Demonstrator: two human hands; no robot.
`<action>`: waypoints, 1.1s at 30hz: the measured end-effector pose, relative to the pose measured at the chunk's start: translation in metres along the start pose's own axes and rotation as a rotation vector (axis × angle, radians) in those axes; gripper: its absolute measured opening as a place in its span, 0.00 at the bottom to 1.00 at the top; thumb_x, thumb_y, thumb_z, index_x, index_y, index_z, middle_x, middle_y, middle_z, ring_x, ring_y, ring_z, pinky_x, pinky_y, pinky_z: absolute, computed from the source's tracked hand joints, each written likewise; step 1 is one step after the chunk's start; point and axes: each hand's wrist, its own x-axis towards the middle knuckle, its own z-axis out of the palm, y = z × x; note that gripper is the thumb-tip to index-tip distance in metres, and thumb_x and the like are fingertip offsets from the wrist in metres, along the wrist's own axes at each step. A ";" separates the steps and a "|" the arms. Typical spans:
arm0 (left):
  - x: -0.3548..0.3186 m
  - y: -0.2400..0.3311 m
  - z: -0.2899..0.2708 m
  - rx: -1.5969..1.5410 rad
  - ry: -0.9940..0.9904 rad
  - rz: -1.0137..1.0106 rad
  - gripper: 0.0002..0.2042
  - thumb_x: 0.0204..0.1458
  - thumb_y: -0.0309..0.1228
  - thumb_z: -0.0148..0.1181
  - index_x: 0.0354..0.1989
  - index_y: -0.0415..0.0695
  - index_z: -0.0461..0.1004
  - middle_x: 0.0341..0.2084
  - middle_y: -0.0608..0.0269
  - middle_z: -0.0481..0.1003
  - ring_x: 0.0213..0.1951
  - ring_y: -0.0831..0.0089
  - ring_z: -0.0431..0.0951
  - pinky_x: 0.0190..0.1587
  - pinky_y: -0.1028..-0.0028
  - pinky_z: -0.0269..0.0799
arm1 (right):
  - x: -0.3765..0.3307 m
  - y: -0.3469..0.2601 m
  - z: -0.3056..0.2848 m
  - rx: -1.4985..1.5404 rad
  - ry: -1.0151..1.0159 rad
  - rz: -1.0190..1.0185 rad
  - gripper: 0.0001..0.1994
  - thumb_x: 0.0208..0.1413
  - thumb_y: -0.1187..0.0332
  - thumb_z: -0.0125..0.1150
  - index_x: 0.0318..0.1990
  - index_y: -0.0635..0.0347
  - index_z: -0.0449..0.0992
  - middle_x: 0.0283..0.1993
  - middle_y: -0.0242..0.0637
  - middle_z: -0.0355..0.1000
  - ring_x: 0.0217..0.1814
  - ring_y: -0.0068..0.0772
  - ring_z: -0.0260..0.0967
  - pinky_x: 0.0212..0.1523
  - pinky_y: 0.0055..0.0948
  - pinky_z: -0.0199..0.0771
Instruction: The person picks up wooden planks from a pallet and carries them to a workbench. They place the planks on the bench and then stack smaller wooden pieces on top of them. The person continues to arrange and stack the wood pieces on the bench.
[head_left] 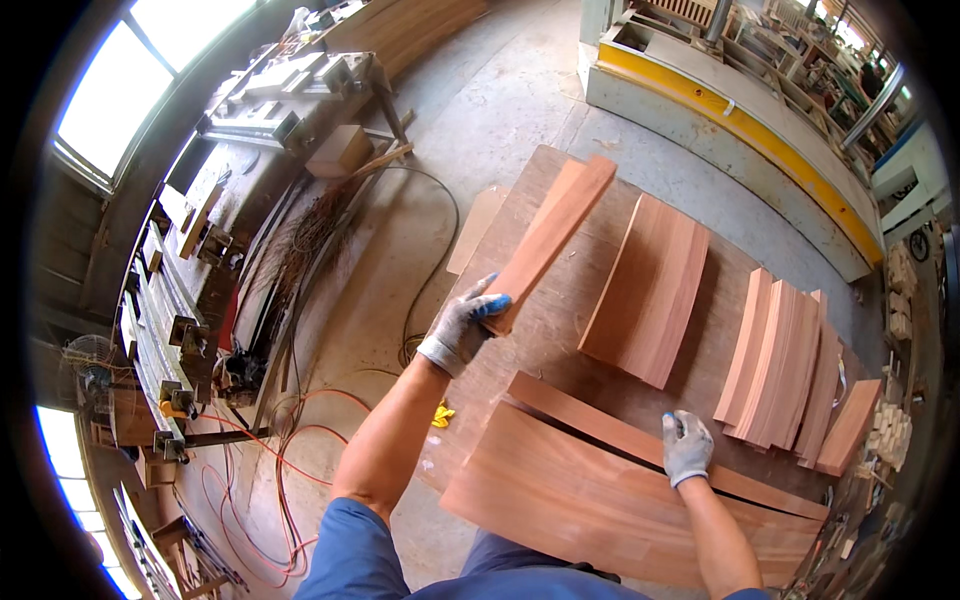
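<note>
My left hand [462,325], in a grey glove with blue on the fingers, is closed around the near end of a reddish wooden board [555,235]. The board slants away to the far right above the brown tabletop [600,372]. Another wooden piece shows partly behind it, and I cannot tell whether it is held too. My right hand [688,447], also gloved, is over a long narrow wooden strip [590,420] with its fingers loosely apart and nothing visible in them. Nearest to me lies a wide wooden panel [610,490], a dark gap between it and the strip.
A wide stack of boards [648,290] stands mid-table, with narrower strips [775,360] to its right. On the left is a cluttered workbench [240,180]; hoses [290,450] trail over the floor. A machine with a yellow band [735,115] stands beyond the table.
</note>
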 end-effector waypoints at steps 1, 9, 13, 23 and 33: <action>-0.002 -0.006 0.009 -0.004 0.015 -0.014 0.39 0.52 0.32 0.69 0.73 0.39 0.59 0.46 0.61 0.75 0.42 0.73 0.75 0.41 0.69 0.73 | 0.001 0.000 -0.001 -0.003 -0.003 0.001 0.16 0.61 0.54 0.63 0.41 0.60 0.80 0.34 0.45 0.78 0.38 0.50 0.77 0.44 0.46 0.76; 0.010 -0.068 0.039 0.275 0.009 -0.046 0.47 0.50 0.28 0.74 0.77 0.40 0.51 0.36 0.59 0.77 0.27 0.69 0.77 0.37 0.69 0.79 | -0.001 -0.001 -0.001 0.020 0.012 0.009 0.15 0.60 0.55 0.63 0.39 0.59 0.80 0.33 0.44 0.77 0.37 0.49 0.77 0.43 0.46 0.76; 0.010 -0.060 0.051 0.934 0.188 0.024 0.49 0.43 0.37 0.79 0.75 0.47 0.58 0.48 0.49 0.75 0.46 0.57 0.80 0.50 0.63 0.81 | 0.001 -0.003 0.000 0.025 -0.003 0.018 0.14 0.60 0.56 0.64 0.39 0.59 0.80 0.34 0.44 0.78 0.37 0.48 0.77 0.43 0.45 0.76; -0.003 -0.054 0.122 2.070 0.133 -0.115 0.50 0.47 0.45 0.71 0.77 0.48 0.49 0.65 0.38 0.64 0.65 0.43 0.67 0.65 0.53 0.68 | 0.000 0.000 0.000 0.014 -0.001 0.027 0.15 0.60 0.55 0.64 0.40 0.59 0.80 0.33 0.43 0.77 0.38 0.49 0.76 0.44 0.47 0.75; 0.029 -0.061 0.115 1.810 0.247 -0.046 0.51 0.47 0.46 0.71 0.78 0.51 0.48 0.71 0.33 0.54 0.65 0.41 0.68 0.65 0.56 0.69 | 0.000 0.000 -0.004 0.020 -0.076 0.081 0.18 0.59 0.52 0.63 0.43 0.59 0.81 0.37 0.45 0.79 0.42 0.51 0.77 0.47 0.47 0.76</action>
